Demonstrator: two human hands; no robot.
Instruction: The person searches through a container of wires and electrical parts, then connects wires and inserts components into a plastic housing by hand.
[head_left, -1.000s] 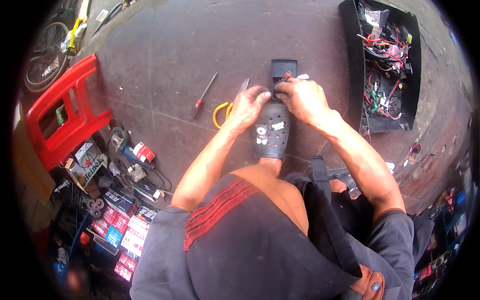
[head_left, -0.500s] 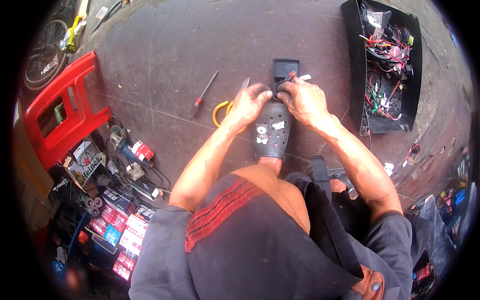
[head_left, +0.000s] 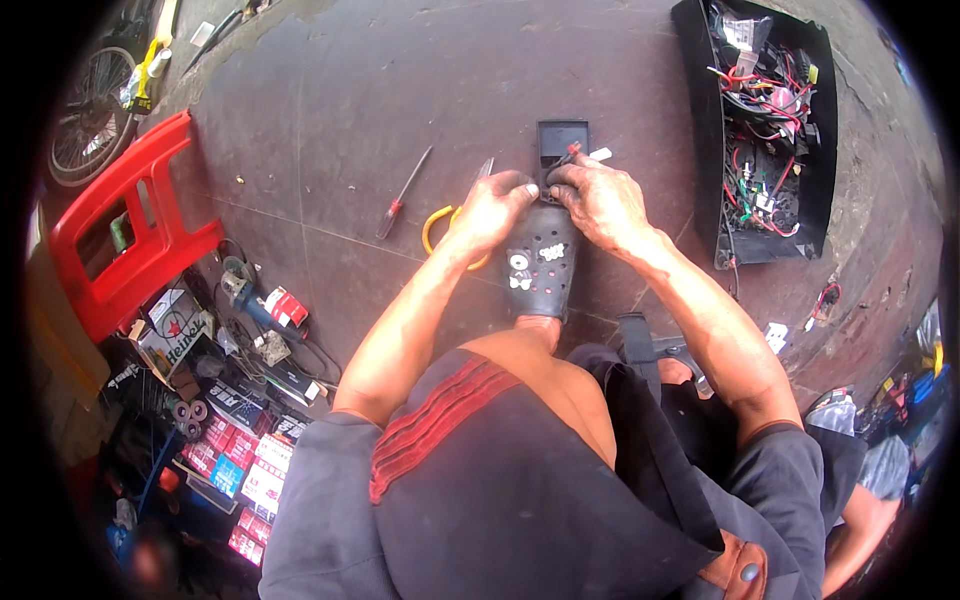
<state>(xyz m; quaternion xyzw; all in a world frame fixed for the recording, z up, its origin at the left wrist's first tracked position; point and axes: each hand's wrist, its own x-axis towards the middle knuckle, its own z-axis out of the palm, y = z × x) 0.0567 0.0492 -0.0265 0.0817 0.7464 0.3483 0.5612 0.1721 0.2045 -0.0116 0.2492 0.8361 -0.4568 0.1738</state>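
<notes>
A shallow black rectangular case (head_left: 564,128) lies on the floor beyond the toe of my dark clog (head_left: 540,262). My left hand (head_left: 497,208) is at its near left corner, thumb and fingers pinched together. My right hand (head_left: 605,203) is closed at the case's near right side, fingertips almost meeting the left ones. What the fingertips pinch is hidden. A small red connector (head_left: 573,149) and a white connector (head_left: 600,154) stick out past my right fingers. Left of my left hand lie yellow-handled pliers (head_left: 430,228), partly behind the hand, and a red-handled screwdriver (head_left: 392,215).
At the right stands a black bin (head_left: 705,130) full of tangled wires and connectors. A red plastic chair (head_left: 120,240), an angle grinder (head_left: 243,290) and stacked boxes (head_left: 240,460) are at the left. Another person's bare arm (head_left: 862,530) shows at lower right.
Both hands stay pinched at the near end of the case with little movement. The whole view has shifted slightly. Another person's arm has come into view at lower right.
</notes>
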